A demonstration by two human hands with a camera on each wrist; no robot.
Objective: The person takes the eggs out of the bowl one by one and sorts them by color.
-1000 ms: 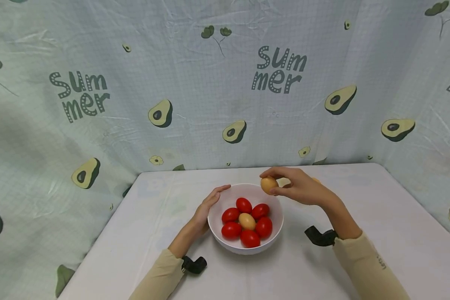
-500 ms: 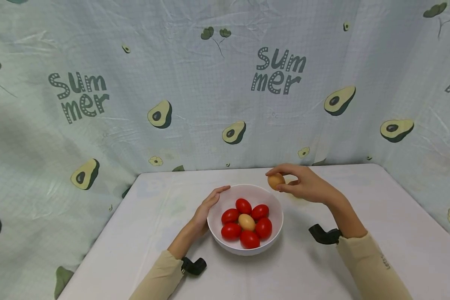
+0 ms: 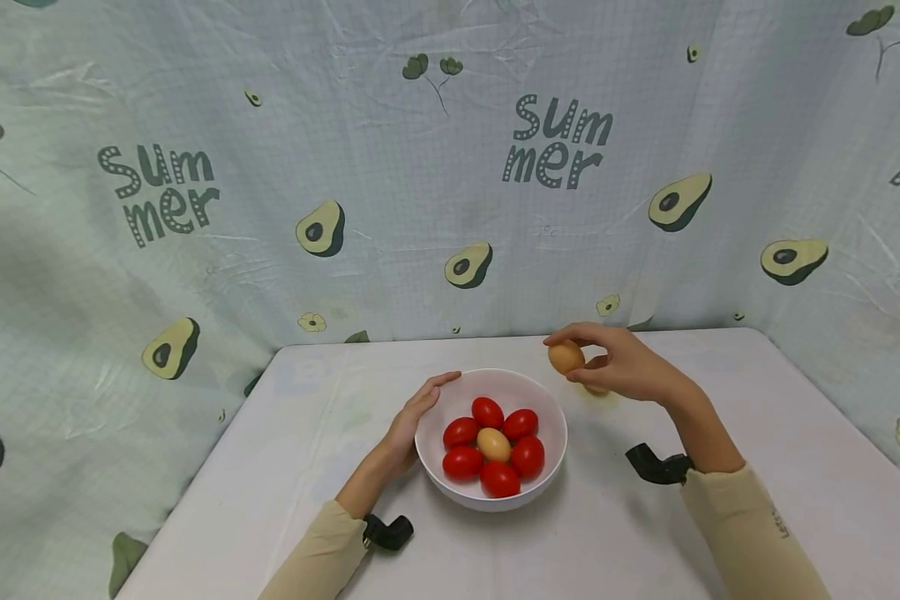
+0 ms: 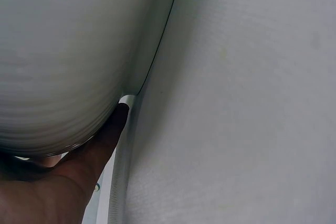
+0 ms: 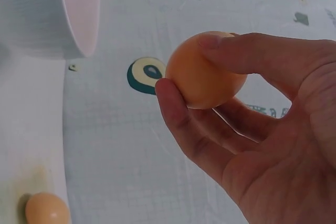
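My right hand [image 3: 621,360] pinches a light-brown egg [image 5: 202,72] between thumb and fingertips, raised to the right of the bowl's far rim. The white bowl [image 3: 547,407] stands mid-table; in it, several glossy red egg-shaped things [image 3: 500,478] ring one light-brown egg [image 3: 493,444]. Along the bowl's left side rests my left hand [image 3: 412,417], its fingers fairly straight. In the left wrist view its thumb [image 4: 100,150] lies against the outer wall. A second brown egg [image 5: 47,211] sits on the table, mostly hidden behind my right hand in the head view.
The table [image 3: 330,417] has a white cover, its far edge just beyond the bowl. Behind it hangs a pale sheet [image 3: 390,167] printed with avocados. Each wrist carries a black camera mount [image 3: 656,464].
My right hand has moved away from the bowl's rim, right and slightly farther back, still pinching the egg. The left hand and the bowl have stayed put.
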